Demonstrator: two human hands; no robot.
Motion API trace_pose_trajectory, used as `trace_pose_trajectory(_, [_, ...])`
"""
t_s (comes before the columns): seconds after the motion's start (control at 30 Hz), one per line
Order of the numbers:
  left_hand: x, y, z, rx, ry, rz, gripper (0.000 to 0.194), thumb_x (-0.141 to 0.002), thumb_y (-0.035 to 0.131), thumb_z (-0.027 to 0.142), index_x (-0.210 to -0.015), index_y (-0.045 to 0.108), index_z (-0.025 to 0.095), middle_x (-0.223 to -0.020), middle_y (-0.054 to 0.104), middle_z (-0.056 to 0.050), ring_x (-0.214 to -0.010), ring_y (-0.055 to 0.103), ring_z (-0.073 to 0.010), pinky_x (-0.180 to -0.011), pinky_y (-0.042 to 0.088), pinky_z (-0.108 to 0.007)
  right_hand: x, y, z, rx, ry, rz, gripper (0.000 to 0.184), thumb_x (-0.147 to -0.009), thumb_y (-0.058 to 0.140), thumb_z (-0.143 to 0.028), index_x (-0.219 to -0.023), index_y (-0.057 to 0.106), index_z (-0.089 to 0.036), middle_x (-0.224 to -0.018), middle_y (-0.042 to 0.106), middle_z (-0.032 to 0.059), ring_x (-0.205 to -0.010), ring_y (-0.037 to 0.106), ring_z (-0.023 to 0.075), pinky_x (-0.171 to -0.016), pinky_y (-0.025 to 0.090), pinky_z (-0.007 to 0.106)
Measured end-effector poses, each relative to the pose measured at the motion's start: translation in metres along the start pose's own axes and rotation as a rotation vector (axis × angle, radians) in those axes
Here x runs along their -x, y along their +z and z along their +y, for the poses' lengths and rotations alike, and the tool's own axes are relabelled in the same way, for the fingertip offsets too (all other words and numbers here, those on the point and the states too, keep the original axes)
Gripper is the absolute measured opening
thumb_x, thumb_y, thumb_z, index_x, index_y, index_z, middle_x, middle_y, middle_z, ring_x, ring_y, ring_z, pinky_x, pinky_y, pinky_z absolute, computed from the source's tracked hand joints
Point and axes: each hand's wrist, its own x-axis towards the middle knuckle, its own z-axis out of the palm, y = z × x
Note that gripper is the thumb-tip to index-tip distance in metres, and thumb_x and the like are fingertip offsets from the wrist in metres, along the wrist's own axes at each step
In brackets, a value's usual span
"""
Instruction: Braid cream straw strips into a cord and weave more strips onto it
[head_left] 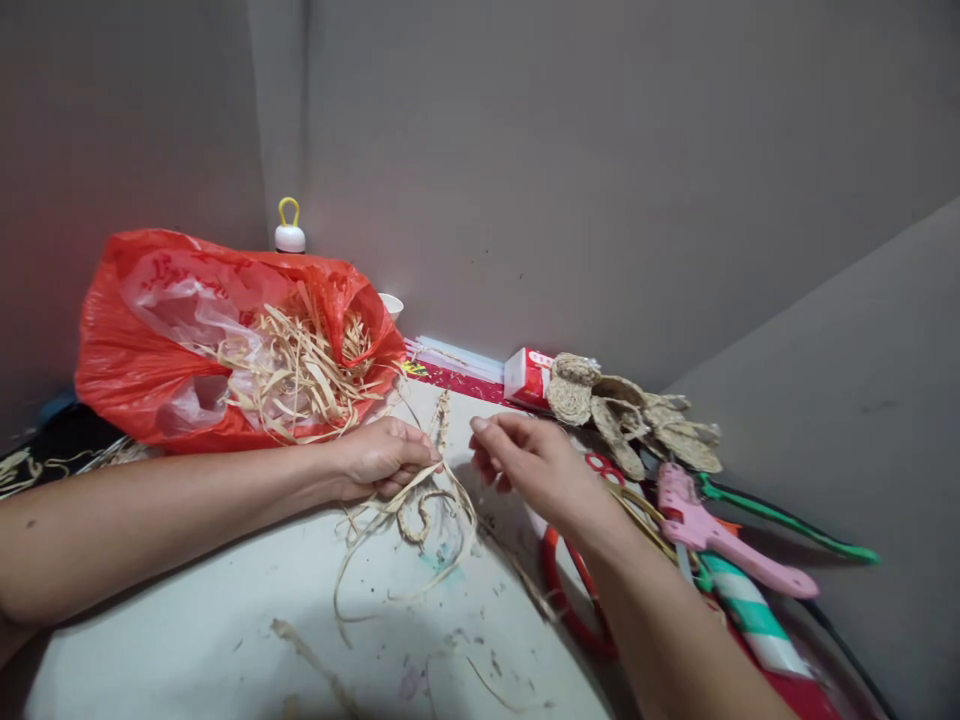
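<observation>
Pinching flat, pale straw-coloured strips [405,492] in the left hand [386,455], with the right hand [529,455] unoccupied

The left hand has thumb and fingers closed tightly on the strips at the near end of a tan, rope-like plait [442,420], which points away toward the wall. The right hand is just beside it, thumb lifted and fingers half curled, apparently released; no strip shows in its grasp. From the pinch, loose ends spread and loop down over the white, stained surface [225,620], around a curled tan braided length [411,530].

The likeliest trouble seems to be slackening: if the left thumb eased, the strips could spring apart and the twist loosen. The trailing ends lie across one another, so a quick pull might knot them or drag the braided length along. Thin, dry-looking fibre could also split under a hard tug.

Beyond the left hand sits a crumpled red plastic bag [120,340] spilling more strips; the left forearm lies close to its front edge and could nudge it, tipping fibre out. On the other side, a thick red loop [551,575] is partly hidden by the right forearm. Farther right are tan woven straw pieces [570,392] and a pink glue gun [682,510]; a sideways sweep of that arm might jostle the clutter
</observation>
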Motion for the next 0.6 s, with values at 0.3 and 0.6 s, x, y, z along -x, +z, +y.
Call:
trace_pose_trajectory(0.3, [0.006,0.003,0.003,-0.161,0.096,-0.012,0.033,-0.070,0.065,0.042,-0.062,0.054,0.012,-0.040,0.041,0.007,-0.032,0.022,-0.0017,-0.035,0.008,-0.022,-0.012,0.036,0.020,-0.553,0.296,-0.371,0.038,-0.076,0.060,-0.048,-0.058,0.046,-0.017,-0.043,0.040,-0.0073,-0.032,0.025,0.0023,-0.032,0.019,0.016])
trace_pose_trajectory(0.6, [0.001,-0.004,0.004,-0.158,0.039,-0.039,0.021,-0.071,0.064,0.030,-0.064,0.049,0.016,-0.040,0.031,0.011,-0.032,0.022,-0.0024,-0.033,0.013,-0.019,-0.019,0.020,0.031,-0.596,0.267,-0.542,0.039,-0.074,0.067,-0.044,-0.062,0.041,-0.018,-0.049,0.028,-0.0106,-0.041,0.015,0.0033,-0.036,0.009,0.018])
